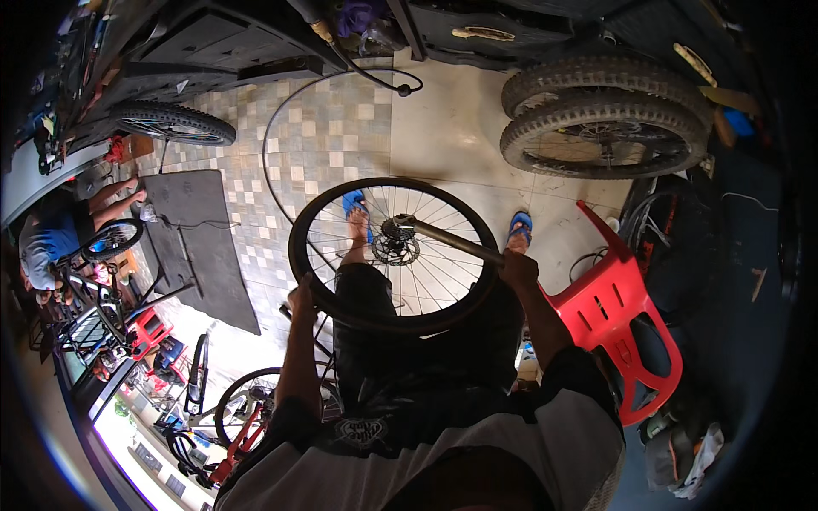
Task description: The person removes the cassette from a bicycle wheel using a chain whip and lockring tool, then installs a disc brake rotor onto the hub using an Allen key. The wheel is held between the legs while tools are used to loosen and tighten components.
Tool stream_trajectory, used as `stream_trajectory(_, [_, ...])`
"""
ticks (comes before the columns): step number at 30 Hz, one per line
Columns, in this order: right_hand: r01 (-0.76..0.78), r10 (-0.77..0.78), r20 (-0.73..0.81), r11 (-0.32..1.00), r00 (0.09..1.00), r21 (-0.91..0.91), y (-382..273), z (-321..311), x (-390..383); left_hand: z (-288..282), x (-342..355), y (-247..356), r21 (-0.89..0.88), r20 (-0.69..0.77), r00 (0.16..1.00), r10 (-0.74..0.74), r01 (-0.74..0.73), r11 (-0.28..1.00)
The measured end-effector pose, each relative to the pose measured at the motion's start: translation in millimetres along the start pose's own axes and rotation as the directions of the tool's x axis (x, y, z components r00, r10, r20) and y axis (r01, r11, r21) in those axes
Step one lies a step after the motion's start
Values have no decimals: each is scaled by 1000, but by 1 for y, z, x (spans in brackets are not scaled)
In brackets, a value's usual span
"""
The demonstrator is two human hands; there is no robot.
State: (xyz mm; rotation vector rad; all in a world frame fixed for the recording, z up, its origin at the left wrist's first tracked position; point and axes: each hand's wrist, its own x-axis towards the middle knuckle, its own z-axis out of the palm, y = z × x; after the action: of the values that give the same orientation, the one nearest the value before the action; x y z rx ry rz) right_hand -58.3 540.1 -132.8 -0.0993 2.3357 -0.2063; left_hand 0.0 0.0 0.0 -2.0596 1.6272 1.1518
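A bicycle wheel [313, 207] with a black tyre lies across my lap, its sprockets and brake disc [397, 242] facing up at the hub. My left hand [301, 296] is closed at the tyre's left edge; its fingers are partly hidden. My right hand [517, 271] grips the end of a long-handled wrench [456, 241]. The wrench crosses the spokes, and its head sits at the hub.
Two knobby-tyred wheels [596, 136] lie ahead on the right, and a red plastic chair [609, 319] stands beside me. A hose [266, 136] curves over the tiled floor. Leftward are a dark mat [200, 247], a person [47, 247] at a bicycle and a red bicycle [247, 439].
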Motion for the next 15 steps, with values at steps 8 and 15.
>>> stream_trajectory(8, [3,-5,-55,999,998,-35,18,10,-25,29,39,-12,552,74,997,31,-67,831])
stream_trajectory(15, [9,-8,24,999,1000,-52,19,-41,10,35,25,-16,464,12,994,112,-105,879])
